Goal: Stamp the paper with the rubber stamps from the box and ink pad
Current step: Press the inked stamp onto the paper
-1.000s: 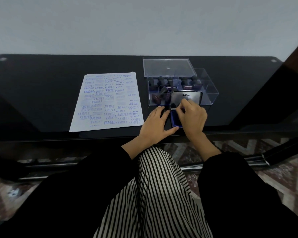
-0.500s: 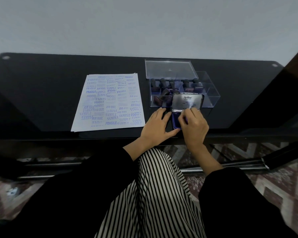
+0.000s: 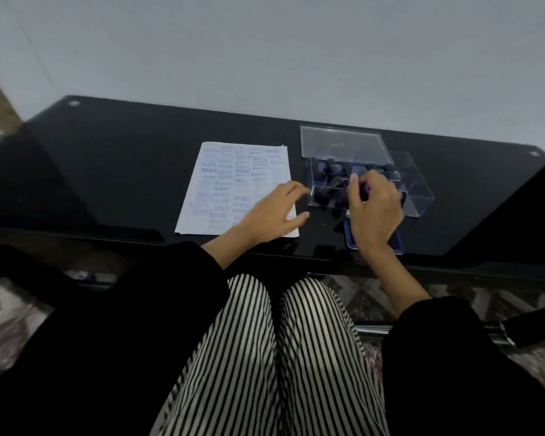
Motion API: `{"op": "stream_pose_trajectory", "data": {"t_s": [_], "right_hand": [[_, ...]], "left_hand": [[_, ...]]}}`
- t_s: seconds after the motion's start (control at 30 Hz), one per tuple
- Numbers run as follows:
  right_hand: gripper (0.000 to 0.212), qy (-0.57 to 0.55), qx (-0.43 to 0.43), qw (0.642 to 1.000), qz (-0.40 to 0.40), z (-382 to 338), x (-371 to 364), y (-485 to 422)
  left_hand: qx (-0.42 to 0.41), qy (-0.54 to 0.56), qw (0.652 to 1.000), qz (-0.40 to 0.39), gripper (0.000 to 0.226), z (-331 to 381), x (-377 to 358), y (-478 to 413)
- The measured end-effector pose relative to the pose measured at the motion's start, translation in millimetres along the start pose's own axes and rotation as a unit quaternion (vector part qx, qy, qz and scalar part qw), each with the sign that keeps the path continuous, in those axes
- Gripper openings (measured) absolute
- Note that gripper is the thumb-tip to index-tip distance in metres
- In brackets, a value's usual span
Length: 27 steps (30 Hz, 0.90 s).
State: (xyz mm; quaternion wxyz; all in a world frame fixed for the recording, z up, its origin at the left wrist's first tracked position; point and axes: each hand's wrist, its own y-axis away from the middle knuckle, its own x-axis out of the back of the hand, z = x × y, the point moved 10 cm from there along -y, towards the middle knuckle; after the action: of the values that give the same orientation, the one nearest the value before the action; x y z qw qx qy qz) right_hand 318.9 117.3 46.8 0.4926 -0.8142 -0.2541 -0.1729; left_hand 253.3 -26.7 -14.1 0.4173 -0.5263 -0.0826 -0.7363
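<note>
The white paper (image 3: 233, 184), covered in blue prints such as FRAGILE, SAMPLE and AIR MAIL, lies on the black table (image 3: 123, 171). My left hand (image 3: 271, 215) rests flat on its lower right corner, fingers spread. To the right stands a clear box (image 3: 419, 190) holding several dark rubber stamps (image 3: 331, 171). My right hand (image 3: 375, 212) hovers at the box's front edge and pinches a small purple stamp (image 3: 366, 187) between thumb and fingers. The blue ink pad (image 3: 350, 239) lies under that hand, mostly hidden.
The box's clear lid (image 3: 343, 141) lies flat behind the box. The table's front edge runs just above my striped trousers (image 3: 283, 357). A pale wall stands behind the table. Patterned floor shows below the glass.
My left hand left the ink pad and moved left onto the paper. My right hand rose from the pad toward the box, now pinching a stamp. The camera shifted, so everything sits further right.
</note>
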Motion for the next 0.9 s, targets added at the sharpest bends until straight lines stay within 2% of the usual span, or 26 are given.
{"op": "stream_pose_trajectory", "data": {"t_s": [0.13,0.2,0.37,0.57,0.8,0.9], "right_hand": [[0.022,-0.058,0.021,0.995,-0.077,-67,-39,-6],[0.021,-0.059,0.046,0.988,-0.134,-101,-66,-2],[0.033,-0.04,0.142,0.956,-0.253,-171,-131,28],[0.035,-0.024,0.18,0.931,-0.317,-204,-173,60],[0.034,-0.008,0.178,0.924,-0.339,-206,-192,76],[0.036,-0.008,0.17,0.925,-0.34,-205,-194,79]], "left_hand": [[0.069,-0.003,0.995,0.07,0.029,-69,62,25],[0.1,-0.017,0.99,0.098,0.028,-99,87,43],[0.17,-0.05,0.976,0.129,0.032,-158,118,84],[0.222,-0.056,0.969,0.088,0.041,-189,99,103],[0.239,-0.055,0.969,0.035,0.046,-203,71,102],[0.236,-0.092,0.967,0.021,0.046,-205,64,103]]}}
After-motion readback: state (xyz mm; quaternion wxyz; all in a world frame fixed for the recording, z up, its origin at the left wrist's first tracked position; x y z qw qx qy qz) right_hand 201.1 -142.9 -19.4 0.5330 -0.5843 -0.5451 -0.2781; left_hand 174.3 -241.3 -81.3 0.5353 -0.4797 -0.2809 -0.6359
